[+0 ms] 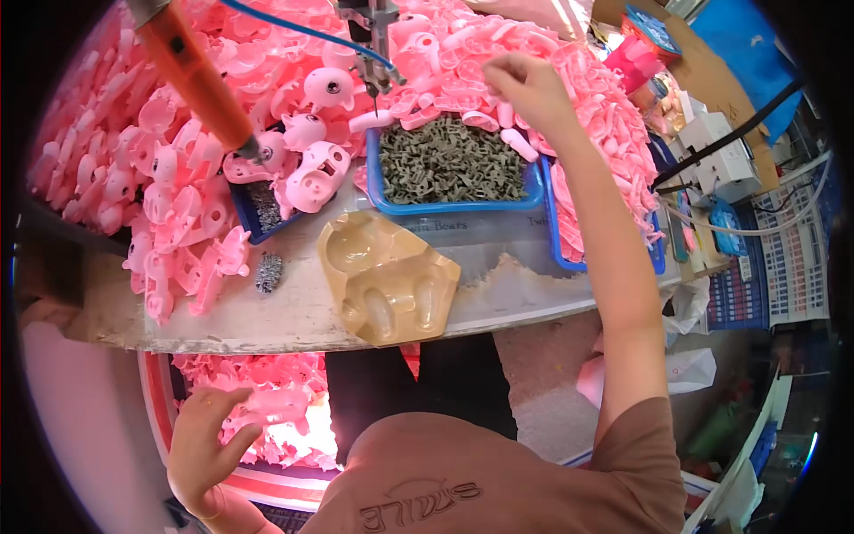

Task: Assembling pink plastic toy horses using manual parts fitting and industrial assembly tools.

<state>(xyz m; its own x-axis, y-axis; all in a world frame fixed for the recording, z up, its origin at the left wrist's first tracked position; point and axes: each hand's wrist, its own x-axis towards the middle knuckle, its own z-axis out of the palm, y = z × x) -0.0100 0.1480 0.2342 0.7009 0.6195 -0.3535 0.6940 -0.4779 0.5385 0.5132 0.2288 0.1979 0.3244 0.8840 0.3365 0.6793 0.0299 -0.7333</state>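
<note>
My left hand (206,438) is low at the left, below the table edge, with thumb and fingers apart. Just beyond its fingertips is a pink plastic toy part (277,405), above a heap of similar parts; whether they touch is unclear. My right hand (532,87) reaches over the far pile of small pink parts (592,116), its fingers curled together. What those fingers hold, if anything, is hidden. A tan moulded fixture (389,278) with rounded hollows lies on the table before me, with no part in it.
Behind the fixture stands a blue tray (463,209) of grey-green small pieces. An orange power screwdriver (200,76) hangs at left above a small blue tray (255,233) of screws. A metal machine head (372,44) hangs centrally. Pink shells (165,169) heap at left.
</note>
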